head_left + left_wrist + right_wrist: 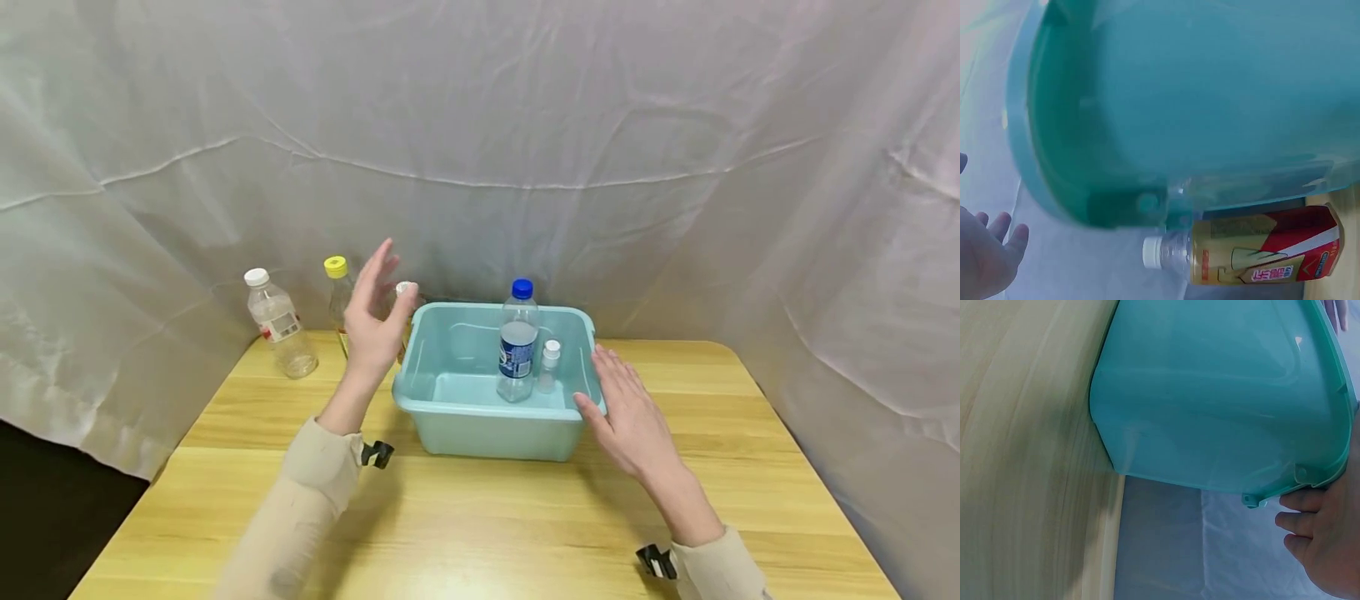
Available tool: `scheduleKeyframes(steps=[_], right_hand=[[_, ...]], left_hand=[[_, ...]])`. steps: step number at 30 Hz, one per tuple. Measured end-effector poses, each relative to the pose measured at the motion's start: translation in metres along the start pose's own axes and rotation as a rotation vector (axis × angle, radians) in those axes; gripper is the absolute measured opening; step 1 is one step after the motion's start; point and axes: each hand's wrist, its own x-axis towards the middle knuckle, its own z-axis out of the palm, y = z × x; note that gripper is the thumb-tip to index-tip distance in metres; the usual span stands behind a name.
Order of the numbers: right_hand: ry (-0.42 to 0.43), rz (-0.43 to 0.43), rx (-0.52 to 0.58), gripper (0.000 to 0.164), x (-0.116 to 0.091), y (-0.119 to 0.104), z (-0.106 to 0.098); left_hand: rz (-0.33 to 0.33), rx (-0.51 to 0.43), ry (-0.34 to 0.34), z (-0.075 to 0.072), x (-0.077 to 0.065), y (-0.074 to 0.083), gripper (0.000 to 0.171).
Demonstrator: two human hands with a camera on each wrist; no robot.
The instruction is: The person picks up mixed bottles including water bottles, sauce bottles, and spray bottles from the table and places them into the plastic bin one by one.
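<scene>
Far left on the tabletop point(480, 517): a clear white-capped bottle point(276, 323), then a yellow-capped bottle point(338, 293). Left hand point(375, 312) raised, fingers spread, holding nothing, just in front of a tea bottle point(1254, 253) beside the teal bin point(491, 417). Inside the bin, a blue-capped bottle point(517, 342) and a small vial point(550, 365), both upright. Right hand point(626, 412) flat, fingers straight, at the bin's right rim. Judged step: reaching for the next bottle; needs fingers closing round its body.

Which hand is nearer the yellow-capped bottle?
Left. The left hand is raised, open, right in front of the yellow-capped bottle, left of the teal tub. The right hand rests open at the tub's right rim, far from it.
</scene>
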Motion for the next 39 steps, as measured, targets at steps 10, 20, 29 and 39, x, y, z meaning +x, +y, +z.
scheduleKeyframes(steps=[10,20,29,39], right_hand=[[0.001,0.006,0.001,0.069,-0.003,0.001,0.001],[0.016,0.002,0.000,0.069,-0.002,0.002,0.000],[0.007,0.002,0.001,0.069,-0.001,0.000,-0.001],[0.006,0.001,-0.001,0.069,0.000,0.000,-0.001]], left_hand=[[-0.050,-0.004,0.304,-0.043,-0.011,-0.018,0.056],[-0.177,0.083,0.449,-0.066,-0.017,-0.051,0.054],[-0.258,0.210,0.402,-0.073,-0.026,-0.086,0.060],[-0.334,0.322,0.293,-0.076,-0.029,-0.115,0.074]])
